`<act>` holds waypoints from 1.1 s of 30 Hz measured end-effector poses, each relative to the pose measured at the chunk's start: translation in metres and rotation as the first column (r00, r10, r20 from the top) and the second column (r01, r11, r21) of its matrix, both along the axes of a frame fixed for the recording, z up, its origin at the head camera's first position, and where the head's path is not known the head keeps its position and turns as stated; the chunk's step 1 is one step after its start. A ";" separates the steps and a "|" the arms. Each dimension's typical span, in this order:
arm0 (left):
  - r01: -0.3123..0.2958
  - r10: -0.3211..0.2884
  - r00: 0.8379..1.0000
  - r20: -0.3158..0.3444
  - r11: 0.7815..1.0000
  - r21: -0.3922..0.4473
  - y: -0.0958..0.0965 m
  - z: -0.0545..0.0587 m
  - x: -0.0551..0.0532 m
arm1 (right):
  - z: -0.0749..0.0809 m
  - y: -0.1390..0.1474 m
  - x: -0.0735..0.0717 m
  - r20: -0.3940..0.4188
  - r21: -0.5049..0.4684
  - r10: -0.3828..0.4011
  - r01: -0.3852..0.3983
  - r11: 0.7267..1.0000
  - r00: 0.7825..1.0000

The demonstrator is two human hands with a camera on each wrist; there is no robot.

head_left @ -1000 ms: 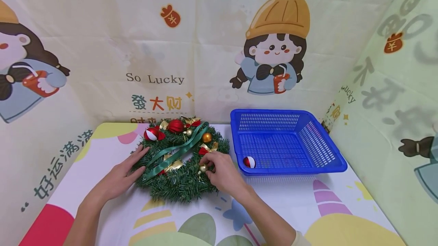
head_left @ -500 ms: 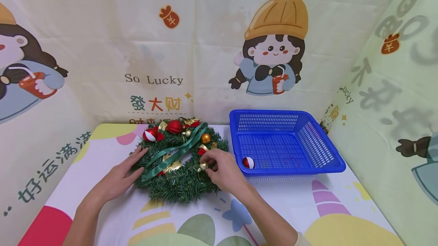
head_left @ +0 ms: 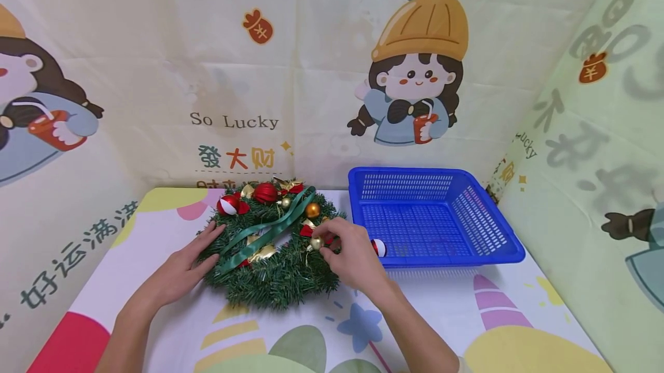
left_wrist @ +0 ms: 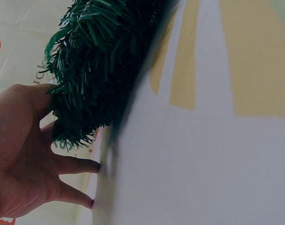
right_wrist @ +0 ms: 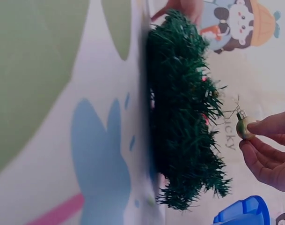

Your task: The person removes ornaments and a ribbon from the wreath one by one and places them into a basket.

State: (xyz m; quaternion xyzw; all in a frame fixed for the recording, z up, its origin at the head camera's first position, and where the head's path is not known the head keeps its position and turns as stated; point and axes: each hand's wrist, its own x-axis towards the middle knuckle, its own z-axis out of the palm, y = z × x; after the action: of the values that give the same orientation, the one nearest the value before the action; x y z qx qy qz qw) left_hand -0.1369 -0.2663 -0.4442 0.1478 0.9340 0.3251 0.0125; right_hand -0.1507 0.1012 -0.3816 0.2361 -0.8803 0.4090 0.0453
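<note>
A green artificial wreath (head_left: 270, 283) lies on the table, trimmed with a green ribbon (head_left: 277, 228), red and gold bows and several baubles. My right hand (head_left: 358, 255) pinches a small gold bauble (head_left: 317, 242) between thumb and fingertips, over the wreath's right side. In the right wrist view the bauble (right_wrist: 244, 129) shows its metal cap and a thin wire reaching toward the greenery. My left hand (head_left: 181, 272) rests with spread, straight fingers against the wreath's left edge. The left wrist view shows that hand (left_wrist: 25, 150) with thumb and fingers around the outer needles.
A blue plastic basket (head_left: 513, 255) stands right of the wreath. Inside its near left corner lies a red and white bauble (head_left: 380, 247), partly covered by my right hand. A printed cloth wall (head_left: 311, 90) rises right behind the table.
My right hand has lifted slightly and shifted right with the gold bauble, coming in front of the basket's near left corner. The left hand and wreath stay in place.
</note>
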 end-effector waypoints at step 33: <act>-0.011 0.011 1.000 0.021 1.000 0.001 0.000 0.002 0.001 | 0.024 0.058 -0.007 -0.023 -0.025 -0.207 0.207 0.978 0.978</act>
State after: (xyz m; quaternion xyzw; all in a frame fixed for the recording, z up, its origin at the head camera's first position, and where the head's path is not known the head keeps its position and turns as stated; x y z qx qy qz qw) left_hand -0.1356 -0.2665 -0.4426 0.1390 0.9344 0.3274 0.0205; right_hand -0.1582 0.1587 -0.3576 0.1480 -0.8947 0.4091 0.1016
